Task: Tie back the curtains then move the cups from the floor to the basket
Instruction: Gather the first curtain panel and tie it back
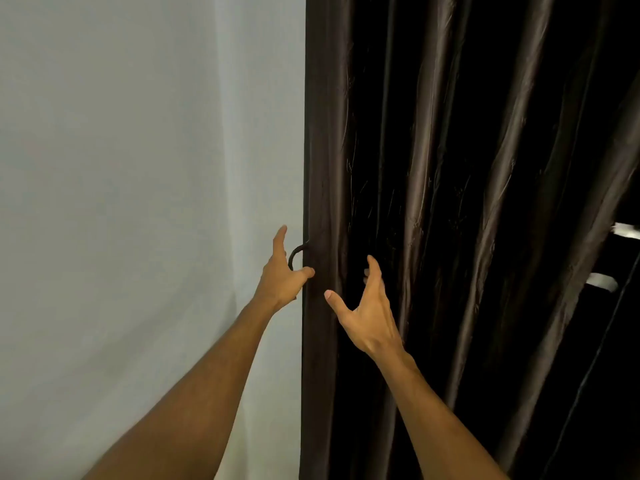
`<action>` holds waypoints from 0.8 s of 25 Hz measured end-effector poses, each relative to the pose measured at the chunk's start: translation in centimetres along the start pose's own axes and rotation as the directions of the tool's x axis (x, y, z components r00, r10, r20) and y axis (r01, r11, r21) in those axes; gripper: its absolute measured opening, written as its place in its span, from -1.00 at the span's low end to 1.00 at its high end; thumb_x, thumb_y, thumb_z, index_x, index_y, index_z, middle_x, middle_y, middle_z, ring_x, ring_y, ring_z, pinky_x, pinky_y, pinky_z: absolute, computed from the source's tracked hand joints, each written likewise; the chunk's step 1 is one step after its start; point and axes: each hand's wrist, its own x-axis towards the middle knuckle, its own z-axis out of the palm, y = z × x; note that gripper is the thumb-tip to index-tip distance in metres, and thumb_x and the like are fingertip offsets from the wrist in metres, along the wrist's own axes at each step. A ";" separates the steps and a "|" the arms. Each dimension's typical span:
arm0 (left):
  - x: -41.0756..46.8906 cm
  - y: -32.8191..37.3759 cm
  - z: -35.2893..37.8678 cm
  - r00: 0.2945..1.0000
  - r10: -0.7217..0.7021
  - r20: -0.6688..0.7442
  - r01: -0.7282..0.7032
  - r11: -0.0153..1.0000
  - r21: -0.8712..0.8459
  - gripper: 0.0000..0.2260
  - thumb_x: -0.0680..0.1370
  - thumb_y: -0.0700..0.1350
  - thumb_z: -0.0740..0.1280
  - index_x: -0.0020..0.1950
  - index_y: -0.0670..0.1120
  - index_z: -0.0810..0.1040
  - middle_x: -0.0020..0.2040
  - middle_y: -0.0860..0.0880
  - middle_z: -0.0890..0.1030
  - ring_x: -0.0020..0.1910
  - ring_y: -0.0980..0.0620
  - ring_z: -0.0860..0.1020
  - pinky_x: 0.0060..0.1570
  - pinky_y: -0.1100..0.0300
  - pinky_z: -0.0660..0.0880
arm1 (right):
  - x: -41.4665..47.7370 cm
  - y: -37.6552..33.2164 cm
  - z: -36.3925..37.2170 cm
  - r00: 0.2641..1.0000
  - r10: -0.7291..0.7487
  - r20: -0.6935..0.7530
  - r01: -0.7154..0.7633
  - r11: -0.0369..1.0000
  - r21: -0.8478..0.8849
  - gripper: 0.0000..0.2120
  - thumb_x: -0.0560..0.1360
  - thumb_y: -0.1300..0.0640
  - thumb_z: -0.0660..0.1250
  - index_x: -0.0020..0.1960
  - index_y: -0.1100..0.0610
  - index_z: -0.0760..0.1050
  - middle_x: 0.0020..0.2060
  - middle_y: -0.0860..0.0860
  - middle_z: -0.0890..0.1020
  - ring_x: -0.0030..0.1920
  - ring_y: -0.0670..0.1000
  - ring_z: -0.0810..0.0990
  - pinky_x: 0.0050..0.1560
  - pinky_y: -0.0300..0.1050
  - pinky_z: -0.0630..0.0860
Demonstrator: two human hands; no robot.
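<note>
Your left grip (280, 276) is spread around a dark curved loop (295, 255) at the dark curtain's (450, 202) left edge. Your right grip (367, 315), spread and holding nothing, is just right of it, before the folds.

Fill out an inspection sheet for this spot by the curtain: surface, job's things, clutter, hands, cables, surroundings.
Surface: no floor or table in view.
Job's things: the dark brown curtain hangs in loose folds, not tied back; a dark curved hook sits at its left edge. Cups and basket not in view.
Clutter: nothing seen.
Hands: the left hand is spread, forefinger above the hook and thumb below it at the curtain's edge; contact with the hook cannot be told. The right hand is spread, fingers at the folds.
Cables: nothing seen.
Surroundings: a pale wall left of the curtain; two bright patches at far right, too unclear to name.
</note>
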 end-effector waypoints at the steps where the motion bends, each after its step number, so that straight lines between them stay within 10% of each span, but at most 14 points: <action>1: 0.2 0.1 -0.1 1.000 0.006 0.006 -0.006 1.000 0.002 -0.26 0.54 -0.17 0.39 0.54 0.15 0.01 0.49 -0.15 0.31 0.31 -0.24 0.46 0.14 0.02 0.51 | 0.2 -0.2 0.1 0.999 0.027 0.016 -0.028 0.999 0.021 -0.08 0.50 -0.16 0.38 0.60 -0.04 -0.17 0.58 0.03 0.14 0.54 0.08 0.20 0.43 0.05 0.29; 7: 0.9 -0.3 -0.5 0.992 -0.038 0.122 0.045 0.997 -0.055 -0.57 0.58 -0.31 0.23 0.42 -0.05 0.30 0.06 -0.10 0.54 -0.31 0.07 0.50 -0.38 0.31 0.43 | 0.4 -1.0 2.1 0.990 0.141 -0.020 -0.140 0.989 0.052 -0.37 0.66 -0.07 0.13 0.61 0.01 -0.08 0.46 0.08 0.38 0.41 0.09 0.43 0.28 -0.11 0.42; 13: 0.7 -1.3 -1.2 0.989 0.114 0.095 -0.105 0.990 -0.090 -0.82 0.60 -0.03 0.27 0.02 -0.14 0.55 -0.16 -0.07 0.58 -0.25 0.06 0.52 -0.20 0.28 0.46 | -0.6 -1.4 3.9 0.986 0.089 -0.142 -0.086 0.996 0.023 -0.58 0.69 0.17 0.04 0.54 0.08 0.23 -0.08 -0.05 0.61 -0.27 -0.15 0.58 -0.28 -0.40 0.50; 20: -0.3 -0.2 -1.4 0.981 0.142 0.133 -0.090 0.939 -0.332 -0.87 0.54 -0.24 0.26 -0.19 -0.14 0.37 -0.21 -0.26 0.57 -0.33 -0.13 0.61 -0.44 0.09 0.57 | -1.9 -2.3 5.1 0.973 0.070 -0.220 -0.062 0.997 0.045 -0.69 0.67 0.18 0.08 0.40 0.10 0.33 -0.16 0.00 0.60 -0.34 -0.15 0.54 -0.36 -0.32 0.46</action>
